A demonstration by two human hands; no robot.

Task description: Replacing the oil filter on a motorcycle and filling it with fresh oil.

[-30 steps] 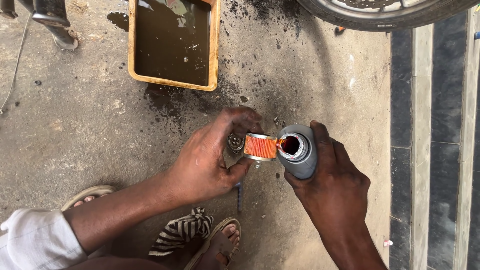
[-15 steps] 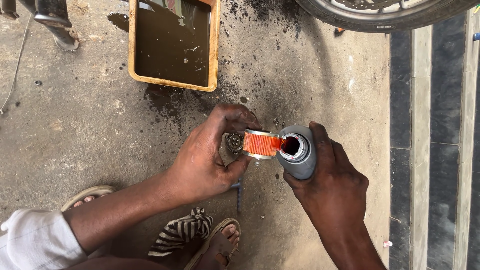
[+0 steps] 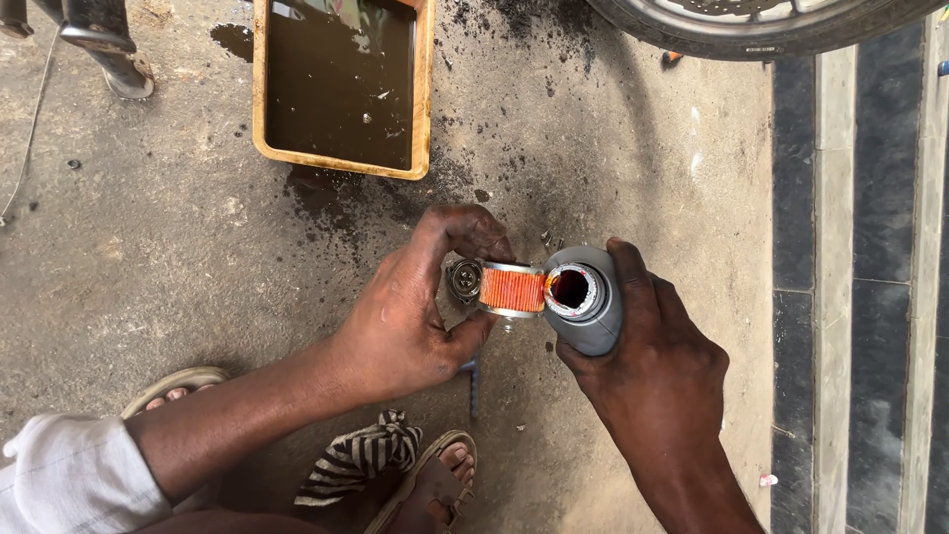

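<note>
My left hand (image 3: 405,316) grips a small cylindrical filter (image 3: 511,290) with orange pleats and metal end caps, held sideways over the concrete floor. A small round metal part (image 3: 464,278) sits against the filter's left end, between my fingers. My right hand (image 3: 652,366) is wrapped around a grey plastic bottle (image 3: 590,307), tilted so its open mouth with dark red liquid inside touches the filter's right end.
A yellow-rimmed tray (image 3: 425,109) of dark oil lies on the stained floor above my hands. A tyre (image 3: 751,30) curves along the top right. A striped rag (image 3: 361,457) and my sandalled feet (image 3: 435,485) are below. Dark tiled strips (image 3: 860,267) run on the right.
</note>
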